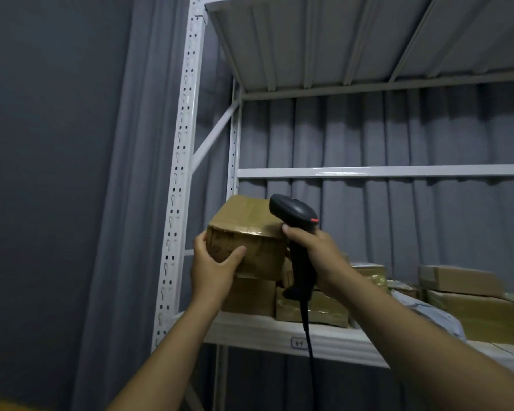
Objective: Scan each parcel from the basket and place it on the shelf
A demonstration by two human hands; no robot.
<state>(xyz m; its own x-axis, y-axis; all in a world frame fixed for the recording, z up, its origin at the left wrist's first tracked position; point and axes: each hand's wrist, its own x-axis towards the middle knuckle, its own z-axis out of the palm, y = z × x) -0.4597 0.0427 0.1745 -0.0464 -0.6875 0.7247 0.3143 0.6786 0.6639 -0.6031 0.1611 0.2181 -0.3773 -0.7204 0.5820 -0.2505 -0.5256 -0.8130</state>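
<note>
A brown taped cardboard parcel (248,229) is held up at the left end of the white metal shelf (333,341), resting on or just above other boxes there. My left hand (214,268) grips its near left corner. My right hand (315,256) holds a black corded barcode scanner (294,215) by the handle, its head touching the parcel's right top edge. The basket is out of view.
Several cardboard parcels (463,295) and a grey bag (431,315) lie along the shelf to the right. A white perforated upright (178,179) stands at the left, an upper shelf board (339,40) overhead. Grey curtains hang behind.
</note>
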